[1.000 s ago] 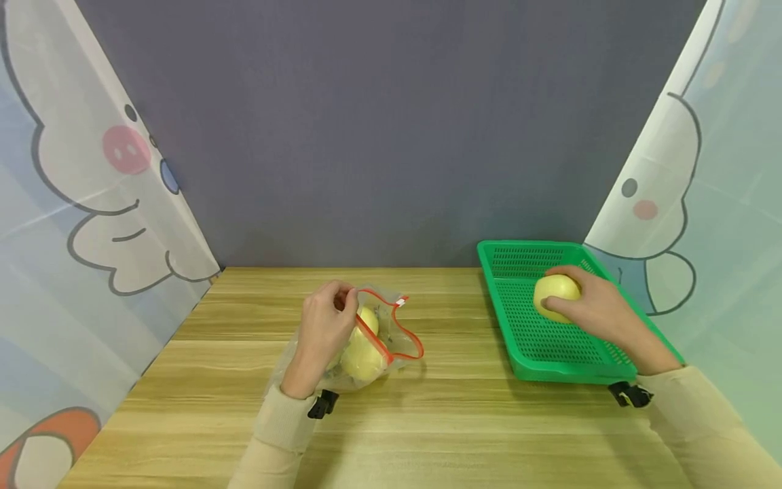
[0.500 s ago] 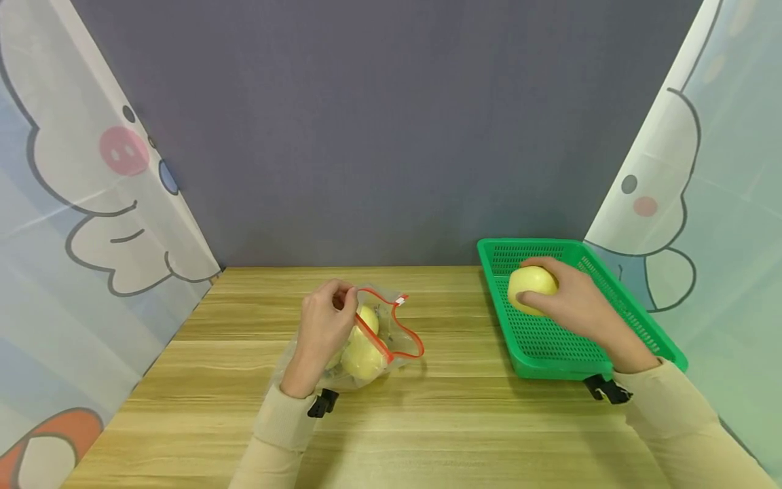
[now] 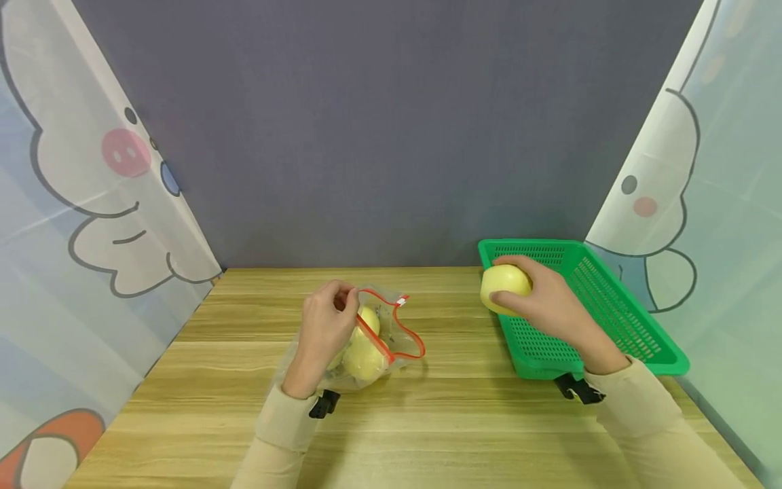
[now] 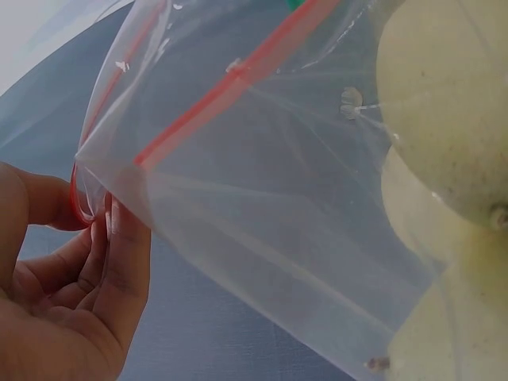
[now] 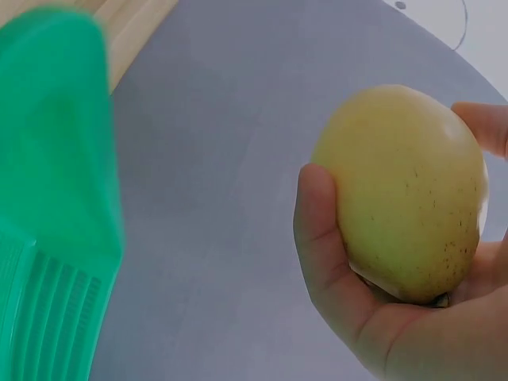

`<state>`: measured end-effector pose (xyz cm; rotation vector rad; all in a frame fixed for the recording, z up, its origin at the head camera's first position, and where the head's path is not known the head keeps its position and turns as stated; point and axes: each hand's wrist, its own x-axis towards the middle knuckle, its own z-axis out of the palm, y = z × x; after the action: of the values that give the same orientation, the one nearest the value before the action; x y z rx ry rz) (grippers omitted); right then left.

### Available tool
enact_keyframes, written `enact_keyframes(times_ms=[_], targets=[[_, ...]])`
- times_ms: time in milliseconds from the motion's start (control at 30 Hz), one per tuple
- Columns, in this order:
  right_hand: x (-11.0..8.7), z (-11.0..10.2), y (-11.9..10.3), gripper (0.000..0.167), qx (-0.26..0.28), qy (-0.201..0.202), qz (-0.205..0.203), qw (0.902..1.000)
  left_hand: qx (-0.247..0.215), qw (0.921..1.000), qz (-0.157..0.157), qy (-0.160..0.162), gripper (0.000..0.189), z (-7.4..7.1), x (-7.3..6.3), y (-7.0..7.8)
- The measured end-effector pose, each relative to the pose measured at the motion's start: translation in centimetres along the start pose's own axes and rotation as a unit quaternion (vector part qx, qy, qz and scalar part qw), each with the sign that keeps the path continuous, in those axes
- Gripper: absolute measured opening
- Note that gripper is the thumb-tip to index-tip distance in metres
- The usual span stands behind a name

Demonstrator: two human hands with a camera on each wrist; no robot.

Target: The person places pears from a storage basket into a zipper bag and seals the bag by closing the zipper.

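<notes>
My left hand (image 3: 326,326) pinches the rim of a clear zip bag (image 3: 400,329) with a red seal and a white slider. The bag lies on the table with its mouth spread toward the right. Several yellow-green apples (image 4: 444,103) are inside it, partly covered by the hand in the head view. In my right hand (image 3: 552,302) is another yellow apple (image 3: 506,285), gripped between thumb and fingers above the left rim of a green basket (image 3: 550,350). Speckles show on its skin in the right wrist view.
The green basket with slotted walls stands at the right of the wooden table (image 3: 446,421). A dark grey panel (image 3: 391,136) rises behind the table. Curtains with cartoon prints (image 3: 122,204) hang on both sides.
My right hand has carried the apple leftward, from over the middle of the basket to its left rim. The left hand and the bag have stayed where they were.
</notes>
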<state>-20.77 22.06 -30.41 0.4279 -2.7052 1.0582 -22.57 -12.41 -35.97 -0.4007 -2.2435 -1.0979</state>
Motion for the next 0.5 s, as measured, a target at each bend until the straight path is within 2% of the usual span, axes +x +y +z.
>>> enact_keyframes(times_ms=[500], targets=[[0.6,4.4,-2.4,0.05,0.076,-0.005,-0.022,0.9969,0.002,1.0,-0.008,0.001,0.011,-0.1,-0.1,0.2]])
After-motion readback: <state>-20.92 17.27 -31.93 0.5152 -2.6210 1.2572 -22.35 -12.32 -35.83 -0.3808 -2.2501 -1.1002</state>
